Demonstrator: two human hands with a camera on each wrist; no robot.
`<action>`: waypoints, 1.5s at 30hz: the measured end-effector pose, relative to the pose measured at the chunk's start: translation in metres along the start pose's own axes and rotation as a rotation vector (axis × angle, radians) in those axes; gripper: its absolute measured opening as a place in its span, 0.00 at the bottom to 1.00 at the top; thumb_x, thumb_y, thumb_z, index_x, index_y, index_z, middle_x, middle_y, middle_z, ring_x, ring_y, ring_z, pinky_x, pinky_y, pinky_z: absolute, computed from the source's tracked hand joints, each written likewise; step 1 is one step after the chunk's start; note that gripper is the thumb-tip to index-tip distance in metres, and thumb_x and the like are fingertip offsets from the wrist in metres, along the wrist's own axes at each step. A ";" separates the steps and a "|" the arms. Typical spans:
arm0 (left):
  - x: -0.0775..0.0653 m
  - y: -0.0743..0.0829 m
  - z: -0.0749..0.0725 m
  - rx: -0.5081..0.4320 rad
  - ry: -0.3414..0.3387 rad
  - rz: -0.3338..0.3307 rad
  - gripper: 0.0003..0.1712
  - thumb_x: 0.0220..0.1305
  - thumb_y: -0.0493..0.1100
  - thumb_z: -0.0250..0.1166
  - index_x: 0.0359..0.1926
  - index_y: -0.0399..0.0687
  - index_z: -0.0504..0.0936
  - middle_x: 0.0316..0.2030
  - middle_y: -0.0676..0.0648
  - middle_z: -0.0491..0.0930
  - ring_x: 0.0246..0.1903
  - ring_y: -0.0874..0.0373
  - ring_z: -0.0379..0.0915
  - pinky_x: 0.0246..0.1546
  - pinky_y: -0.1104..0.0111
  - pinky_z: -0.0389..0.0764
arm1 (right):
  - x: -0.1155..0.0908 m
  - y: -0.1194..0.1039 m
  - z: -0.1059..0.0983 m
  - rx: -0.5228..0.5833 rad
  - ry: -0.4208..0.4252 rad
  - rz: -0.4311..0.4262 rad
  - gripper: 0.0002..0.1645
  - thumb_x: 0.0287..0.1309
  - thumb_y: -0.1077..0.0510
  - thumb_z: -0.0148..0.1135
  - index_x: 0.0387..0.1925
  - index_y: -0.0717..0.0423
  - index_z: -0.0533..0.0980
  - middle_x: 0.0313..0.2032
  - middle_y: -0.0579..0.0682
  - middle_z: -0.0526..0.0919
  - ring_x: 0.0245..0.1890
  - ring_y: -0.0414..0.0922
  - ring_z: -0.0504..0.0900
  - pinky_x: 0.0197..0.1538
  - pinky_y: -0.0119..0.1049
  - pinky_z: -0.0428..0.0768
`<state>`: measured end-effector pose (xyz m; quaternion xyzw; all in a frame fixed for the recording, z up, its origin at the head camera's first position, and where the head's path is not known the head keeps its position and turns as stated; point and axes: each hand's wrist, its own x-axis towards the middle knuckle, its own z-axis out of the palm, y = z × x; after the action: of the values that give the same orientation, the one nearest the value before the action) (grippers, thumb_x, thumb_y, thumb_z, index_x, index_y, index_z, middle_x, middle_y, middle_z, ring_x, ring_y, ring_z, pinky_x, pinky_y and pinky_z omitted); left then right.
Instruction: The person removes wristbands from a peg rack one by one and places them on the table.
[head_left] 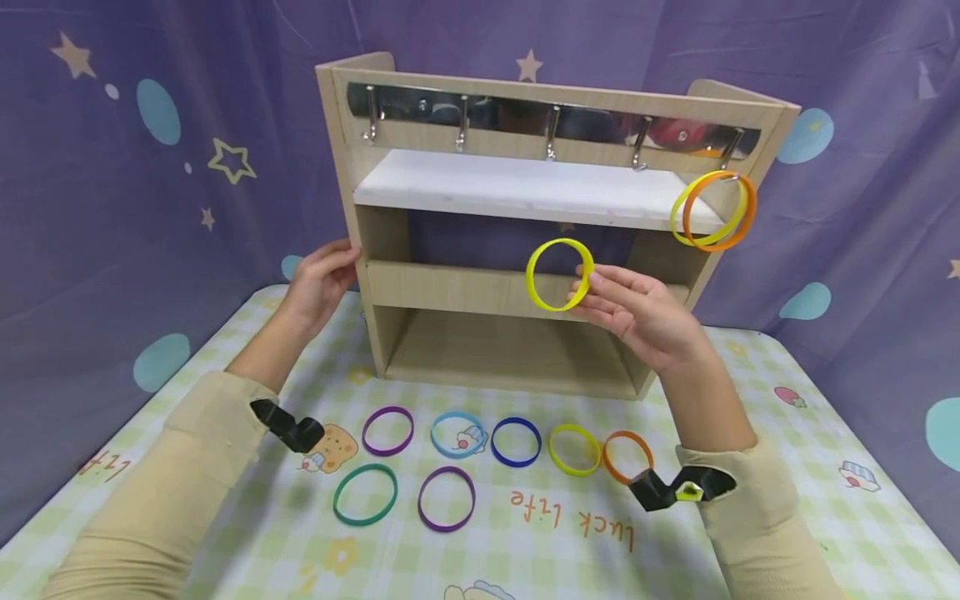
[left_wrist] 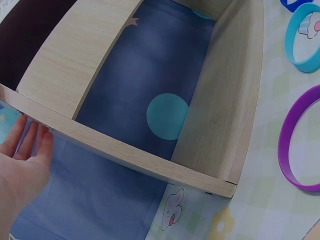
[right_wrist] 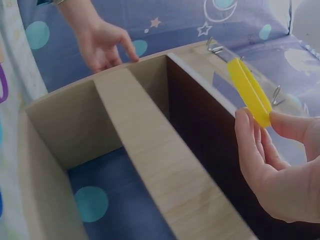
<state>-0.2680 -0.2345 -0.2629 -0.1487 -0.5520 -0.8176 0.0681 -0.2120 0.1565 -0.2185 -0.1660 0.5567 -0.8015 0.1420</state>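
Observation:
In the head view my right hand (head_left: 637, 312) pinches a yellow silicone wristband (head_left: 531, 283) between thumb and fingertips, in front of the wooden shelf (head_left: 442, 287). The right wrist view shows this yellow band (right_wrist: 247, 90) nearly edge-on. My left hand (head_left: 318, 287) touches the shelf's left side panel with its fingertips; in the left wrist view those fingers (left_wrist: 27, 140) look mostly straight. Along the shelf's top runs a metal rail with several hooks (head_left: 552, 133). From the rightmost hook hang an orange wristband (head_left: 750, 218) and another yellow wristband (head_left: 677, 218).
On the checked tablecloth (head_left: 285, 533) lie several wristbands: purple (head_left: 364, 433), light blue (head_left: 433, 435), dark blue (head_left: 494, 442), yellow (head_left: 552, 454), orange (head_left: 607, 462), green (head_left: 337, 500) and a second purple band (head_left: 422, 504). A purple curtain (head_left: 247, 100) hangs behind the shelf.

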 end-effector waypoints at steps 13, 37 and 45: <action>-0.002 0.001 0.001 -0.013 -0.008 0.008 0.11 0.69 0.34 0.52 0.37 0.46 0.81 0.34 0.54 0.82 0.37 0.64 0.77 0.48 0.77 0.74 | 0.008 0.038 -0.023 -0.181 -0.115 0.121 0.07 0.67 0.63 0.55 0.39 0.54 0.79 0.33 0.45 0.86 0.36 0.38 0.85 0.46 0.31 0.84; 0.002 0.002 0.001 0.003 0.006 -0.029 0.10 0.69 0.34 0.51 0.39 0.46 0.80 0.36 0.54 0.81 0.38 0.64 0.76 0.50 0.77 0.74 | 0.003 0.099 -0.044 -0.468 -0.125 0.340 0.29 0.65 0.59 0.58 0.60 0.77 0.66 0.34 0.42 0.86 0.38 0.37 0.84 0.49 0.36 0.84; 0.001 0.002 0.002 0.006 0.014 -0.015 0.13 0.69 0.33 0.51 0.35 0.47 0.81 0.33 0.54 0.82 0.36 0.64 0.77 0.48 0.78 0.74 | -0.009 0.117 -0.047 -0.533 -0.183 0.389 0.28 0.65 0.58 0.59 0.58 0.77 0.68 0.39 0.50 0.86 0.36 0.39 0.85 0.51 0.42 0.84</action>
<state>-0.2683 -0.2335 -0.2603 -0.1384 -0.5552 -0.8174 0.0664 -0.2192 0.1604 -0.3443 -0.1591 0.7528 -0.5674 0.2933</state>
